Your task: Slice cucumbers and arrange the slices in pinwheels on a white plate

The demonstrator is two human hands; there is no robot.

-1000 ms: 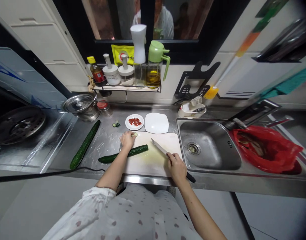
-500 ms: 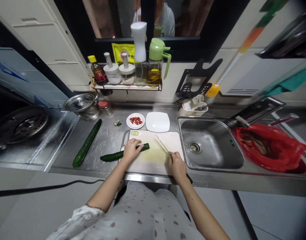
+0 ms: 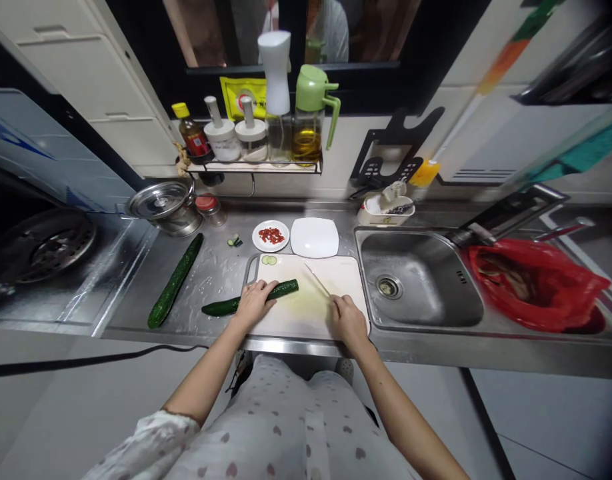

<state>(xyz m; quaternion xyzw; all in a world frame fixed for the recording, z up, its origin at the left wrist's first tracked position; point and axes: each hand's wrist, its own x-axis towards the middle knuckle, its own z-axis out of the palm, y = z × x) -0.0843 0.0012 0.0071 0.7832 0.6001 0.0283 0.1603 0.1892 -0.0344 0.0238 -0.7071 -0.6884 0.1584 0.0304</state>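
Note:
My left hand (image 3: 255, 303) is closed over the middle of a dark green cucumber (image 3: 286, 288), which lies across the left edge of a white cutting board (image 3: 306, 327). The cucumber's cut end points right; its other end rests on the steel counter. In my right hand (image 3: 347, 320) is a knife (image 3: 317, 279), its thin blade slanting up and left over the board, apart from the cucumber. Some pale cucumber slices (image 3: 269, 260) lie at the board's upper left corner. A second, whole cucumber (image 3: 176, 280) lies on the counter to the left.
Behind the board stand a small plate (image 3: 259, 241) of chopped red pieces and a white square plate (image 3: 315, 238). To the right is a steel sink (image 3: 421, 313) with a red plastic bag (image 3: 541, 293) beyond it. A lidded pot (image 3: 162, 202) and a red-capped jar (image 3: 212, 211) stand back left.
My left hand has slid left along the cucumber, so more of its cut end shows. The knife has shifted slightly left with my right hand. The whole view has moved a little.

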